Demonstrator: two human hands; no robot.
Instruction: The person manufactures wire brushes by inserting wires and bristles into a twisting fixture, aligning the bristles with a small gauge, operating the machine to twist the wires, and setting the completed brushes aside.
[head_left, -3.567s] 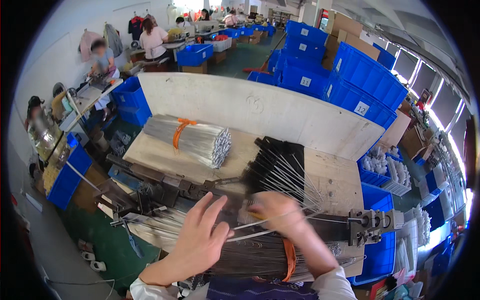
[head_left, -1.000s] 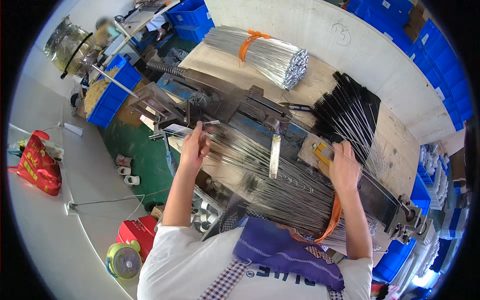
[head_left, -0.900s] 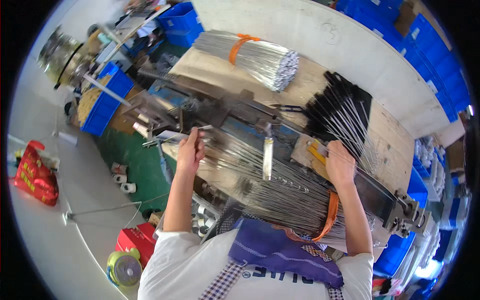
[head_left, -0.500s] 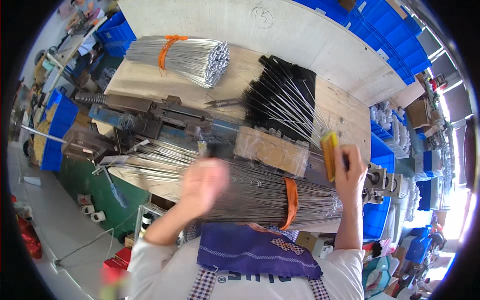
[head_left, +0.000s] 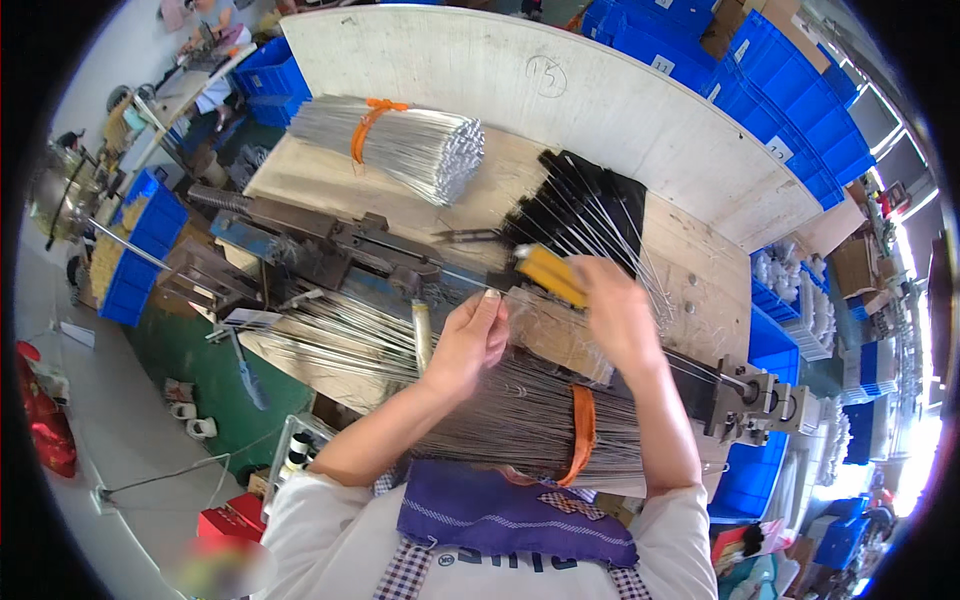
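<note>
My left hand (head_left: pixel 472 340) is over the middle of a long metal bench machine (head_left: pixel 375 245), thumb and fingers pinched together. A small dark bit shows at its fingertips, too unclear to name. My right hand (head_left: pixel 618 308) grips a yellow, flat, block-shaped tool (head_left: pixel 553 276), which reaches left toward the left hand. Below the right hand lies a block wrapped in cardboard and clear film (head_left: pixel 560 335). Behind it, black-bristled brushes with thin wire stems (head_left: pixel 590 212) rest on a black cloth. A pale upright tube (head_left: pixel 422 335) stands beside the left hand.
An orange-tied bundle of silver wires (head_left: pixel 430 150) lies at the back; another wire bundle (head_left: pixel 520 425) lies in front of me. Dark pliers (head_left: pixel 468 236) sit beside the brushes. A metal chuck (head_left: pixel 750 400) is at right, a white board (head_left: pixel 640 110) behind, blue bins (head_left: pixel 770 85) beyond it.
My right hand has swung left and inward with the yellow tool. My left hand has moved right and up, toward the machine's middle. The view has shifted slightly.
</note>
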